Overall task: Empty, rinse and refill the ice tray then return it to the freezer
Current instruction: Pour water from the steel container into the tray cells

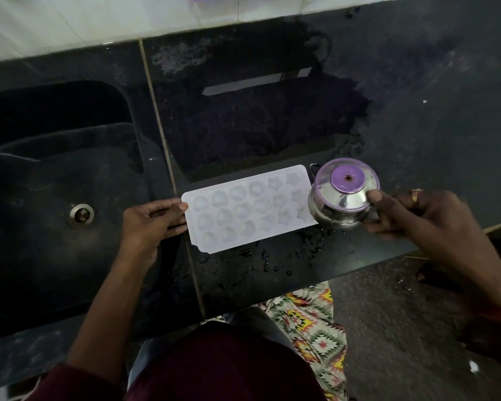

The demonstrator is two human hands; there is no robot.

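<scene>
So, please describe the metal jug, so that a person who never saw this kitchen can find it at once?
Start at the sink on the left and move right along the dark wet counter to the white ice tray near its front edge. The jug is at the tray's right end, held by the right hand. It alone is shiny steel, round, with a purple lid.

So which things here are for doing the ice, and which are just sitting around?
For the job:
ice tray, held by the left hand
steel jug, held by the right hand
sink

Just lying about:
water drops on the counter
</scene>
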